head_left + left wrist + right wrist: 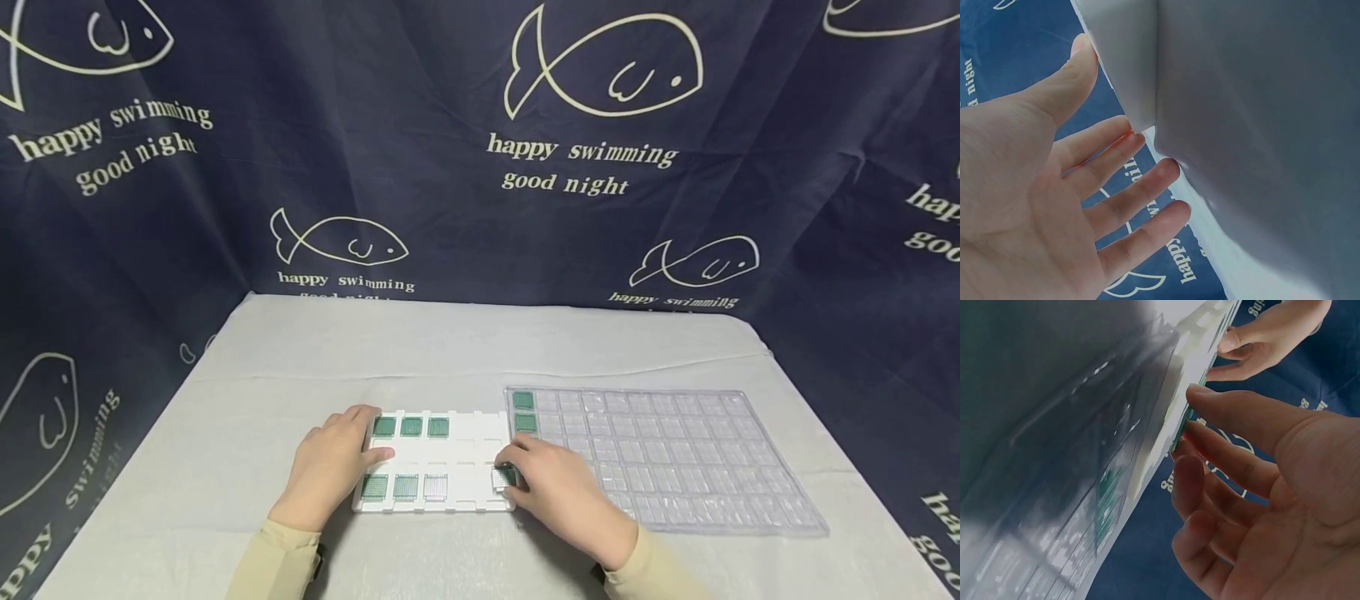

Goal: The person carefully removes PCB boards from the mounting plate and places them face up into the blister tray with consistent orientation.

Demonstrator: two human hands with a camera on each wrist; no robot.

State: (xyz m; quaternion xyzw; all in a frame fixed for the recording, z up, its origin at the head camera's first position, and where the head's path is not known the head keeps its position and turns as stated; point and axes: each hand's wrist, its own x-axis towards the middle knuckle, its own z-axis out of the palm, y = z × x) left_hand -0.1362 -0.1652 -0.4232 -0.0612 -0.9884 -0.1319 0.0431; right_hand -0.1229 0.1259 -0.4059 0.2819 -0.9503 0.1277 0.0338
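Note:
A white tray [471, 454] lies on the table in the head view, with small square green circuit boards [406, 487] in its upper and lower rows. My left hand [330, 458] rests at the tray's left edge, thumb over the border and fingers near the far left corner. In the left wrist view, the fingers [1141, 194] are spread and nearly straight. At the tray's lower right end, my right hand [558, 487] pinches a circuit board [502, 477] between thumb and fingers. The right wrist view shows that circuit board [1182, 428] edge-on, partly hidden by the fingertips.
To the right lies a clear plastic tray [675, 454] with many compartments. Two green circuit boards [523, 401] sit in its far left compartments. A white cloth [465, 342] covers the table, and dark blue printed curtains [450, 167] hang around it.

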